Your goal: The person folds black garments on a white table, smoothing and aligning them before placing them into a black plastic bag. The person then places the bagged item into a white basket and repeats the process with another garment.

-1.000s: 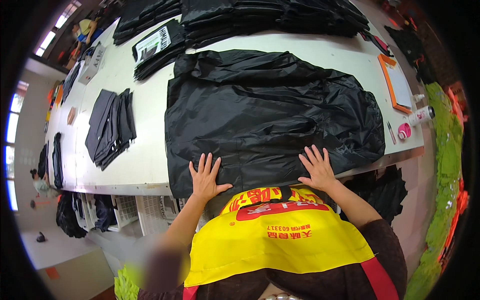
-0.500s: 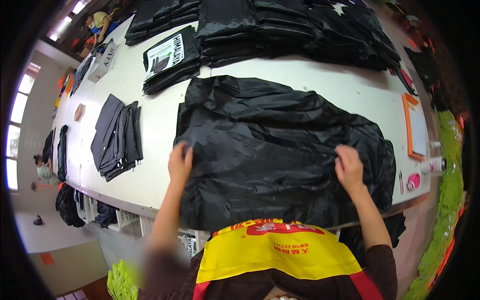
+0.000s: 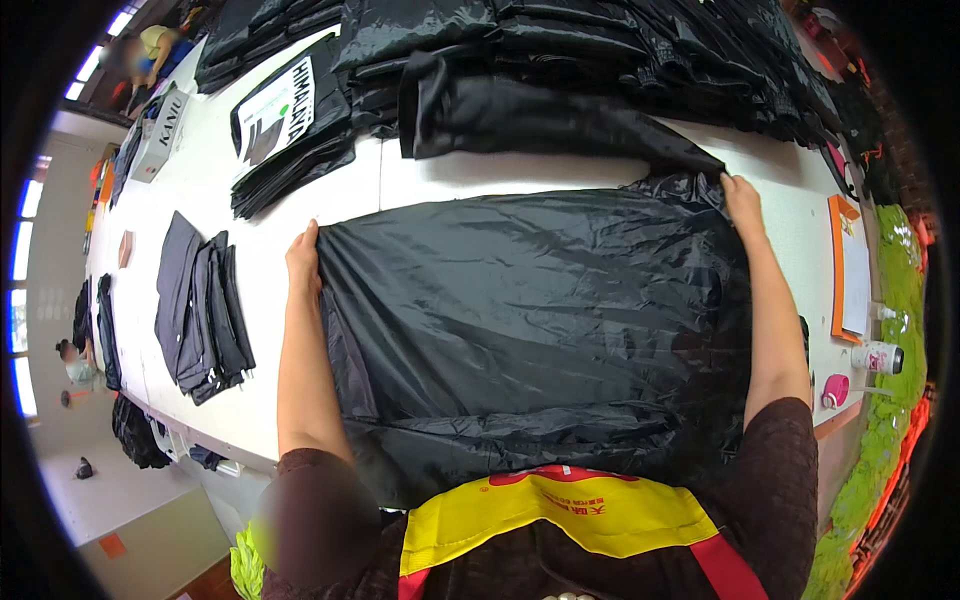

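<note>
A thin, shiny black garment lies spread on the white table in front of me, its lower part bunched near my apron. My left hand is closed on its far left corner, fingers partly hidden by the cloth. At the far right corner, my right hand pinches the fabric. From there a long sleeve-like part stretches left across the table, apart from the main panel and up against the piled black goods. A strip of dark grey cloth shows along the left side of the garment.
Stacks of packed black garments line the far side. Left of them stands a pile with a printed bag; folded dark trousers lie nearer. On the right are an orange clipboard, a white bottle and a pink tape roll.
Both hands went from resting over the cloth to gripping its far corners, moving outward and away. The main panel is flatter, and the sleeve-like part now lies extended beyond it.
</note>
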Motion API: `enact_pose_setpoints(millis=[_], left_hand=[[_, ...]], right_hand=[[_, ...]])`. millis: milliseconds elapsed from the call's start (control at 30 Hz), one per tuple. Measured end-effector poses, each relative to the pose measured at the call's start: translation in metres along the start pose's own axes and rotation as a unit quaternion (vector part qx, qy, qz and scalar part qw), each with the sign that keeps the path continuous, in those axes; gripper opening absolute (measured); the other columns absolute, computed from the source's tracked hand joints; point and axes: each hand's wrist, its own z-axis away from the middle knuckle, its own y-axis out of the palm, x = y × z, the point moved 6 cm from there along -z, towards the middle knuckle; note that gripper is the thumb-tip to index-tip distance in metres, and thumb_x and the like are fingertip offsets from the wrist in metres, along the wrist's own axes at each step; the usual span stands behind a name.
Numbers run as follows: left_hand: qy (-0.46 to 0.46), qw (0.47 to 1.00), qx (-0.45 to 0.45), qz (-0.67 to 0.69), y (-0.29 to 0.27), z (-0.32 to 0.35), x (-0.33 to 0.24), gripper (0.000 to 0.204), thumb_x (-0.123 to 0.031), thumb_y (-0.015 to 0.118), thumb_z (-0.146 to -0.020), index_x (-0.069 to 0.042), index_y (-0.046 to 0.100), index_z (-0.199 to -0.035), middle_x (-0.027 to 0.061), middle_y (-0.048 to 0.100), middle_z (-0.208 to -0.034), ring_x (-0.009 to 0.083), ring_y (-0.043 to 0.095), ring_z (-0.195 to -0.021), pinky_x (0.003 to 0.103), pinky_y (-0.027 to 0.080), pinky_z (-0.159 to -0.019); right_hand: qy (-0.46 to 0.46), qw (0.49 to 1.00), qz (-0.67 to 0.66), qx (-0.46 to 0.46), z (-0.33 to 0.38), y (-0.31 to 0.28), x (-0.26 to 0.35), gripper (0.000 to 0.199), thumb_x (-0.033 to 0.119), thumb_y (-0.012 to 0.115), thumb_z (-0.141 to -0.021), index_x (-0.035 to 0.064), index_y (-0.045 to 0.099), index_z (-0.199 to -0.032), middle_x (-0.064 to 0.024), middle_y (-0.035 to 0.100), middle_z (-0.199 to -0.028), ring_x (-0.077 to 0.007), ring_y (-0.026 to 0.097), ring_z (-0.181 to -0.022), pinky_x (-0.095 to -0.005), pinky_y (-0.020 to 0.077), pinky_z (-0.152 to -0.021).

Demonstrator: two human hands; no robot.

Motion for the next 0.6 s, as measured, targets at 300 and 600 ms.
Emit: enact_pose_setpoints(millis=[300, 600], left_hand=[[0.260, 0.866, -0.207, -0.374, -0.019, 0.053, -0.041, 0.049, -0.033, 0.062, -0.085, 0.005, 0.054, -0.113, 0.0216, 0.061, -0.101, 0.0340, 0.057, -0.096, 0.038, 0.043, -0.086], [0.393, 0.749, 0.046, -0.532, 0.059, 0.098, -0.001, 0.076, -0.055, 0.053, -0.082, -0.012, 0.032, -0.141, 0.0122, 0.028, -0.147, 0.0305, 0.021, -0.137, 0.050, 0.015, -0.109]], right_hand=[[0.036, 0.990, 0.137, -0.002, 0.065, -0.060, 0.055, 0.059, 0.045, 0.058, -0.084, 0.0028, 0.048, -0.124, -0.0229, 0.059, -0.106, -0.0392, 0.056, -0.099, -0.0447, 0.0453, -0.082], [0.044, 0.990, 0.112, -0.070, 0.055, -0.039, -0.089, 0.043, 0.038, 0.036, -0.095, 0.0032, 0.061, -0.096, -0.0245, 0.062, -0.092, -0.0440, 0.058, -0.086, -0.0488, 0.0456, -0.076]])
